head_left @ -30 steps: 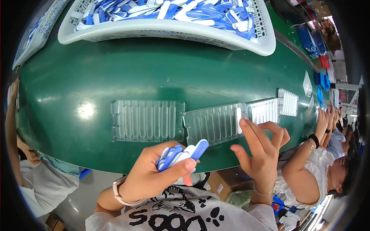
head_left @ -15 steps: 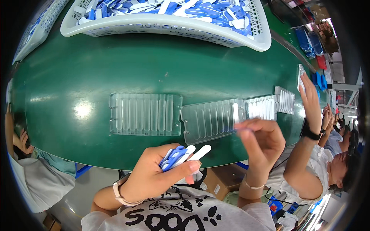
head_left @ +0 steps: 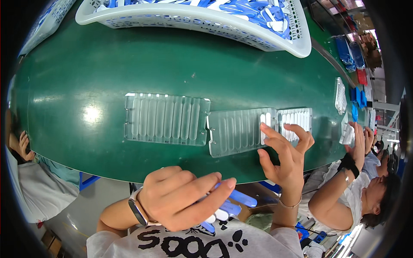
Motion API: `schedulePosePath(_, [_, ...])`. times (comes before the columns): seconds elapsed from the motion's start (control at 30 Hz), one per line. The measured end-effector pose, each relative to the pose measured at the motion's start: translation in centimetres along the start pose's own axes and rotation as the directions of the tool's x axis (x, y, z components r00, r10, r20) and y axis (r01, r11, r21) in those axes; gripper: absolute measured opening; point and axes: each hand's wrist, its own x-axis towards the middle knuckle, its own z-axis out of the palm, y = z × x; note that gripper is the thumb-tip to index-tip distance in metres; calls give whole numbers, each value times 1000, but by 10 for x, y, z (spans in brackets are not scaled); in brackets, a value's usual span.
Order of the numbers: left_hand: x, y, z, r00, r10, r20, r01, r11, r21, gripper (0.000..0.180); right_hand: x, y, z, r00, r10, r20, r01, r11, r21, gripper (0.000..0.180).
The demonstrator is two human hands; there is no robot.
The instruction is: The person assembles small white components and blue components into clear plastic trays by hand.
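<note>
In the head view we see our left hand (head_left: 183, 200) curled shut around a bundle of blue and white sticks (head_left: 230, 205), held low in front of our chest, off the near edge of the green worktop (head_left: 129, 64). Our right hand (head_left: 284, 155) is spread open, its fingertips (head_left: 263, 127) resting on the right end of the middle clear tray (head_left: 236, 131), where 2 white sticks (head_left: 265, 122) already sit in the slots. An unfilled clear tray (head_left: 165, 118) lies just left of it, and a smaller tray (head_left: 294, 120) just right. A white basket (head_left: 275, 43) of blue and white sticks stands at the far side. At the right, another person's hand (head_left: 358, 144) reaches toward a further tray.
</note>
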Motion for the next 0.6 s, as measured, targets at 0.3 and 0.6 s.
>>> schedulePosePath(0.3, [4, 5, -4, 998, -37, 42, 38, 999, -11, 29, -10, -41, -11, 962, -7, -273, 168, 804, 570, 28])
schedulePosePath(0.6, [13, 1, -13, 660, -432, 615, 695, 40, -718, 13, -2, -41, -13, 872, -261, -415, 477, 644, 598, 17])
